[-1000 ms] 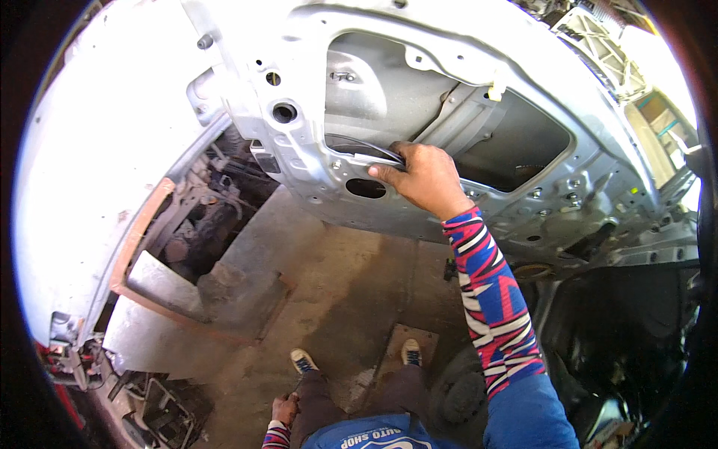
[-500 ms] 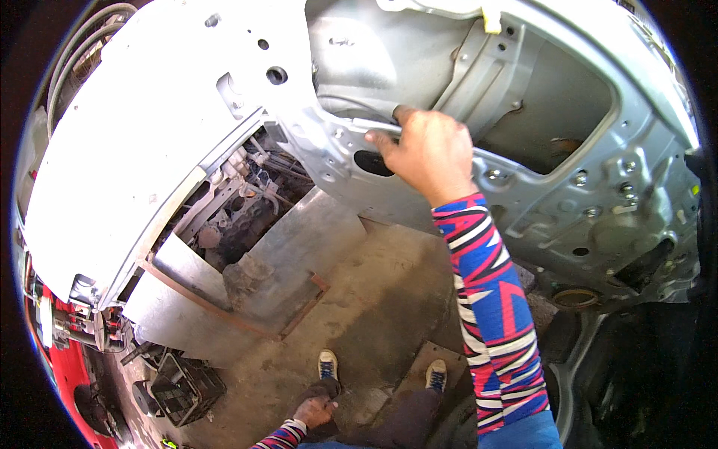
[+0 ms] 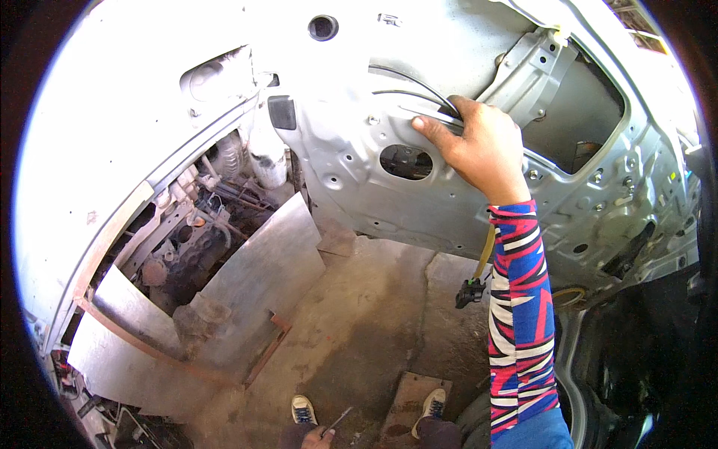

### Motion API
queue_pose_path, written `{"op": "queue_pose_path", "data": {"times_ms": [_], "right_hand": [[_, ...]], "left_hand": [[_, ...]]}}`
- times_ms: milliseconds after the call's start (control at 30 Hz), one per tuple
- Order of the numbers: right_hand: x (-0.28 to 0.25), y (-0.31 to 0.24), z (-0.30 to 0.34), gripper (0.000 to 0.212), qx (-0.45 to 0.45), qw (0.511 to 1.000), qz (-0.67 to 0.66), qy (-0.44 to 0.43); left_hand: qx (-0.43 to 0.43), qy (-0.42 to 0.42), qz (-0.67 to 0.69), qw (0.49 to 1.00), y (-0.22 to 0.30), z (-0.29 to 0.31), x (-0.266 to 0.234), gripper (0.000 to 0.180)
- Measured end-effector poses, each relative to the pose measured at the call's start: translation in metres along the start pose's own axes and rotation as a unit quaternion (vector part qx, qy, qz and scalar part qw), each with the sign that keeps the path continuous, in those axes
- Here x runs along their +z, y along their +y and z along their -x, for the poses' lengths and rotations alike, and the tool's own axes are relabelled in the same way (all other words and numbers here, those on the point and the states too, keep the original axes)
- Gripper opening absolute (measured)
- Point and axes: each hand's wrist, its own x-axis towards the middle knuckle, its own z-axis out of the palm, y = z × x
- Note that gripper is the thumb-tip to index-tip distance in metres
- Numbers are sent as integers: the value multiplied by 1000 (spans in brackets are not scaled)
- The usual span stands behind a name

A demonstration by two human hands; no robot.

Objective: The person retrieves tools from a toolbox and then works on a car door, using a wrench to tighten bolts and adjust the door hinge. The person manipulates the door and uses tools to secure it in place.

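Observation:
A stripped silver car door (image 3: 351, 172) stands upright in front of me, its inner frame full of holes and cut-outs. My right hand (image 3: 479, 146), in a striped sleeve, grips the edge of the door's large opening, fingers curled over the metal and over thin black cables (image 3: 419, 84) that run there. An oval hole (image 3: 406, 161) lies just left of that hand. A black connector (image 3: 470, 292) on a yellow wire dangles below the door. My left hand (image 3: 318, 436) is low at the picture's bottom edge, closed around a thin metal tool (image 3: 338, 419).
At left, an open engine bay (image 3: 194, 232) shows rusty parts, with a bent metal sheet (image 3: 254, 277) leaning beside it. My shoes stand on a concrete floor (image 3: 359, 322); one is on a wooden block (image 3: 404, 400). A dark tyre (image 3: 471, 423) is at lower right.
The view has drawn closer to the door and shifted, so the engine bay fills more of the left. My right hand has kept its grip on the door's opening edge.

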Motion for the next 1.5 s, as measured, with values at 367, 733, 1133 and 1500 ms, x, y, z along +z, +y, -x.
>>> {"op": "queue_pose_path", "data": {"times_ms": [367, 733, 1133, 1500], "right_hand": [[-3, -1, 2, 60, 18, 999, -21, -17], [-17, -4, 3, 58, 31, 997, -44, -61], [-50, -12, 1, 46, 45, 979, -148, -131], [-63, -8, 3, 44, 4, 971, -194, -140]], "left_hand": [[-121, -25, 98, 987, -53, 3, -60, 61], [-82, -35, 65, 994, 4, 74, -114, 57], [340, 249, 35, 906, 355, 168, -216, 33], [344, 436, 98, 826, 516, 132, -217, 26]]}}
